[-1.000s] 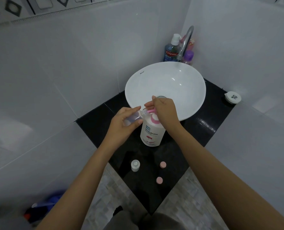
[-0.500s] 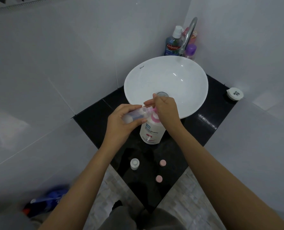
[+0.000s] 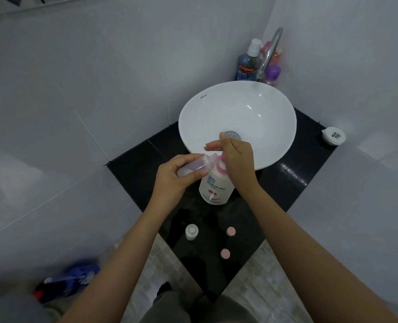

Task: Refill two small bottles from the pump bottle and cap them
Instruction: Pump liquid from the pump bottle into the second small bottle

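Note:
A white pump bottle [image 3: 214,188] with a pink pump stands on the black counter [image 3: 284,183] in front of the basin. My right hand [image 3: 236,157] rests on top of the pump head, fingers mostly straight. My left hand [image 3: 177,177] grips a small clear bottle [image 3: 194,167], tilted on its side with its mouth at the pump spout. A second small bottle [image 3: 191,231], uncapped and upright, stands near the counter's front corner. Two pink caps [image 3: 230,231] [image 3: 225,253] lie to its right.
A white basin [image 3: 237,122] sits behind the hands, with a chrome tap [image 3: 269,52], a mouthwash bottle [image 3: 248,64] and a purple-capped bottle [image 3: 272,74] at the back. A white round container [image 3: 333,135] is at the counter's right corner. A blue brush [image 3: 74,276] lies on the floor.
The small bottle in my left hand has tilted further onto its side at the spout. My right hand stays on the pump head. The camera has dipped slightly.

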